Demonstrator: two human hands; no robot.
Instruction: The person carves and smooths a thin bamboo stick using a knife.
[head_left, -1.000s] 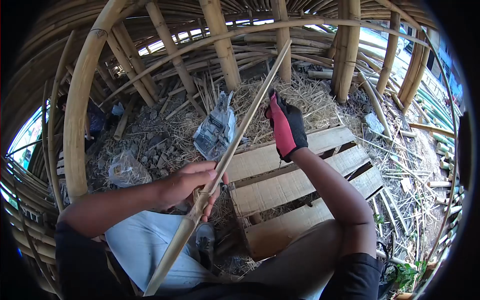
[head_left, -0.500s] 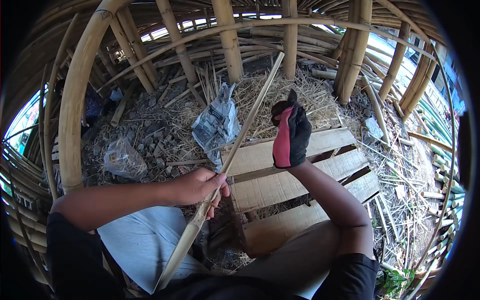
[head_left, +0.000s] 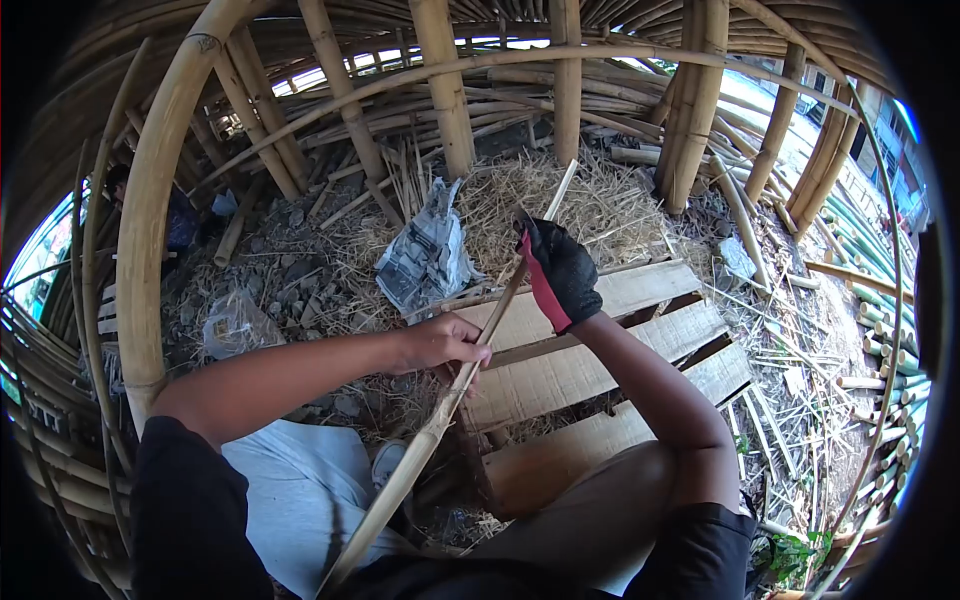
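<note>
My bare left hand is closed around a split bamboo strip, thumb on top. The strip runs slantwise from my lap up past the bench, its pale narrow end at the top. My right hand, in a black and red glove, is closed beside the strip's upper part. A short dark blade, apparently a knife, pokes out of that fist against the strip; its handle is hidden by the glove. Below both hands stands a low slatted wooden bench.
Crumpled newspaper and a clear plastic bag lie on the rubble at left. Straw shavings cover the ground beyond the bench. Upright bamboo poles stand ahead, with cut green bamboo stacked at right. Another person is at far left.
My right hand has come down and left, from apart from the strip to against its upper part. My left hand and the strip have shifted slightly right.
</note>
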